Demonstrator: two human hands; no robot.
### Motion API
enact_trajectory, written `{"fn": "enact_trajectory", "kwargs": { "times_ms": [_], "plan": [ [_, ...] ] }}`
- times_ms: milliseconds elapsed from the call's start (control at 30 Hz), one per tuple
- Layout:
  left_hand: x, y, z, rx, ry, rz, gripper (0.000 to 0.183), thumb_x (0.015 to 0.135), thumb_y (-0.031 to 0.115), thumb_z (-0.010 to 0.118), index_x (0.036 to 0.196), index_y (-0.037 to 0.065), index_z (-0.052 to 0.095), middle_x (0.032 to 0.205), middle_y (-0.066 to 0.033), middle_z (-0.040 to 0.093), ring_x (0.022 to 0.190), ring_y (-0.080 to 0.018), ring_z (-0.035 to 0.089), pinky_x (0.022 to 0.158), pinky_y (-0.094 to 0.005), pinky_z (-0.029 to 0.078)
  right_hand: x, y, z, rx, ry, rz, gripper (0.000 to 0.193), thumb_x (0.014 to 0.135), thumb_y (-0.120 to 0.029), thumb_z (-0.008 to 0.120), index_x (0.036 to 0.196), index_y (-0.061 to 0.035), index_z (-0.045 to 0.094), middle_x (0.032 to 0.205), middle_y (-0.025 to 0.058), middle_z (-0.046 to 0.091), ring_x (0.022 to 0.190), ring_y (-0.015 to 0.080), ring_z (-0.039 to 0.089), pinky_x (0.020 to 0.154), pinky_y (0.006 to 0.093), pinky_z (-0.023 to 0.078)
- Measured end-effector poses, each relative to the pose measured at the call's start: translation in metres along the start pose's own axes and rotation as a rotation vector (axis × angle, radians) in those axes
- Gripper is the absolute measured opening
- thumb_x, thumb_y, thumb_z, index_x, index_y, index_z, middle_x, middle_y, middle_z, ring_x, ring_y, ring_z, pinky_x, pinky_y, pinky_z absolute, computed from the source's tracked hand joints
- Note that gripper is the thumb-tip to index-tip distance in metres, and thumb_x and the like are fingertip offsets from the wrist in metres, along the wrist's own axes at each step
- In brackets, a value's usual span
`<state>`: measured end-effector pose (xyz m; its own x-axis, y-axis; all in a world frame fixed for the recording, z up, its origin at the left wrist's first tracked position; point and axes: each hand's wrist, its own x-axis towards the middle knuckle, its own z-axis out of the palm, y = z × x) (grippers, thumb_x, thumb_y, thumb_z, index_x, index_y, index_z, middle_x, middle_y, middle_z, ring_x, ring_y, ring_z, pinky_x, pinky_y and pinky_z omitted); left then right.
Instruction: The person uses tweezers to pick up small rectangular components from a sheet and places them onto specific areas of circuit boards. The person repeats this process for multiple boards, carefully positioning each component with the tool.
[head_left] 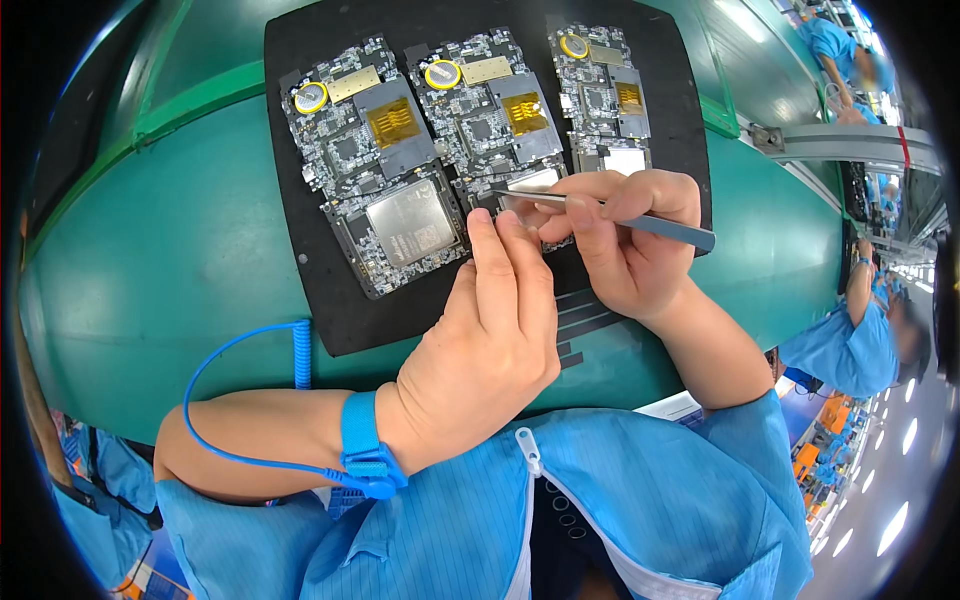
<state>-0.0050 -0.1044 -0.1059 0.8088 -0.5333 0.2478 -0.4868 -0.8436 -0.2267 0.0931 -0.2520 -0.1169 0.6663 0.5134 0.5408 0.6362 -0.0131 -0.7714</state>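
gray tweezers (680, 232) pinched in right hand (648, 268), tips over middle board (480, 130) on black mat (322, 310). left hand (490, 345): two fingers stretched out near tips; can't tell if pinching anything. best go slow, press soft, not scratch tiny parts.

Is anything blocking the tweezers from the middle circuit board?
Nothing visible: the tweezers in the right hand have their tip over the middle circuit board. The left hand is beside the tip, not between.

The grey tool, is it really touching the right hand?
Touching. The head view shows the right hand pinching the grey tool between its thumb and fingers.
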Motion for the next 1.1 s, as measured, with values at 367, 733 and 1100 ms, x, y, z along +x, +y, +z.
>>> {"fn": "enact_trajectory", "kwargs": {
  "times_ms": [367, 733, 1100],
  "plan": [
    [-0.014, 0.009, -0.026, -0.342, -0.045, 0.305, 0.037, 0.068, 0.013, 0.055, 0.093, -0.012, 0.064, 0.104, -0.0246, 0.059, 0.095, -0.0319, 0.057, 0.077, -0.0302, 0.051, -0.008, -0.036, -0.027, 0.389, 0.257, 0.366, 0.015, 0.095, -0.003, 0.045, 0.1, -0.0068, 0.031, 0.075, 0.0135, 0.059, 0.059, 0.0155, 0.063, 0.049, 0.023, 0.051],
    [-0.023, 0.027, -0.029, -0.387, -0.07, 0.424, 0.031, 0.077, 0.01, 0.061, 0.092, -0.017, 0.062, 0.098, -0.0252, 0.06, 0.097, -0.034, 0.058, 0.079, -0.0318, 0.052, -0.106, -0.073, -0.03, 0.197, 0.229, 0.635, 0.016, 0.095, -0.001, 0.043, 0.1, -0.0075, 0.03, 0.077, 0.0175, 0.061, 0.055, 0.0144, 0.061, 0.055, 0.0221, 0.05],
    [-0.022, 0.032, -0.026, -0.428, -0.046, 0.399, 0.029, 0.077, 0.009, 0.061, 0.091, -0.017, 0.063, 0.096, -0.0254, 0.061, 0.096, -0.034, 0.059, 0.077, -0.0316, 0.054, -0.109, -0.07, -0.039, 0.292, 0.235, 0.712, 0.015, 0.095, -0.003, 0.044, 0.097, -0.0067, 0.029, 0.078, 0.0193, 0.062, 0.056, 0.0127, 0.061, 0.053, 0.0192, 0.049]
  ]
}}
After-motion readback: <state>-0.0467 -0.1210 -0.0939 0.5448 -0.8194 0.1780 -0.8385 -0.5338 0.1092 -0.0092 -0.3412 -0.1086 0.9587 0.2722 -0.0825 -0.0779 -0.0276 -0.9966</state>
